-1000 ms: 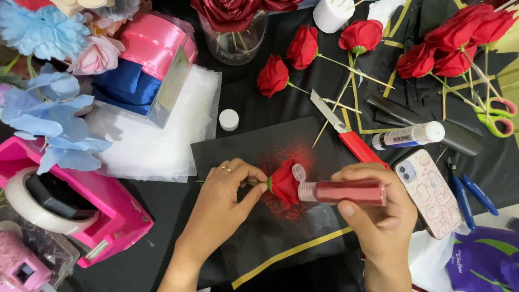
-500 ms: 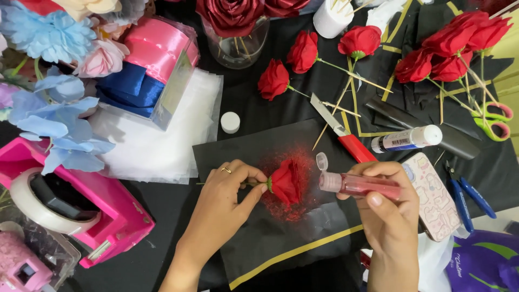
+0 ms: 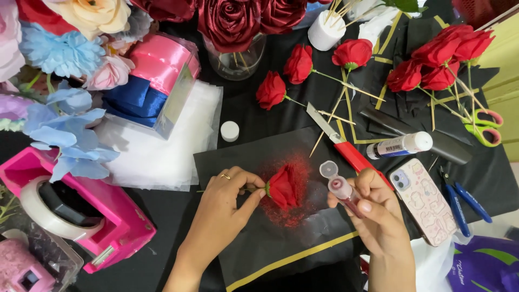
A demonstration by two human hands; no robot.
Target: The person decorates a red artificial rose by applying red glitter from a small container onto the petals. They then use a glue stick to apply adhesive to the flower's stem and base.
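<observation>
Pinching the red rose [image 3: 282, 186] by its stem, the left hand [image 3: 227, 203] holds it over glitter-dusted black paper [image 3: 254, 162] — the right hand [image 3: 378, 213] grips an uncapped glitter tube [image 3: 341, 192] just beside it.

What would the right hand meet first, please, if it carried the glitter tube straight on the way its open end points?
Probably the red rose held by the left hand. The right hand tilts the glitter tube up and left, towards that bloom, with only glitter-dusted black paper between; height is unclear.
</observation>
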